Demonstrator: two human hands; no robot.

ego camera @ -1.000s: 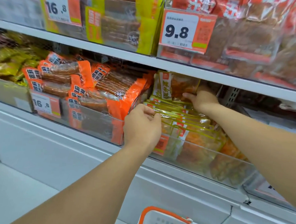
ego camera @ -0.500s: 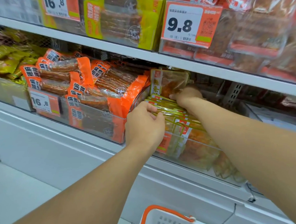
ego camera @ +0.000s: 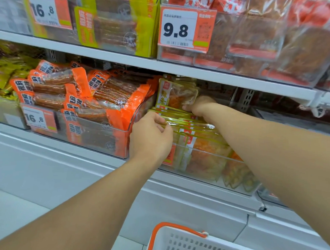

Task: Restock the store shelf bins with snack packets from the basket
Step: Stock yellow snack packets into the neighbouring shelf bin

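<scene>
Left hand (ego camera: 150,137) grips yellow packets (ego camera: 201,146) in clear bin (ego camera: 205,173).

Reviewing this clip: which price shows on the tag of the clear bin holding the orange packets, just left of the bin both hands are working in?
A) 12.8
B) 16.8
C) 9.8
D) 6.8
B: the tag on the front of the orange-packet bin reads 16.8, just left of the left hand; the 9.8 tag hangs on the shelf above.
</scene>
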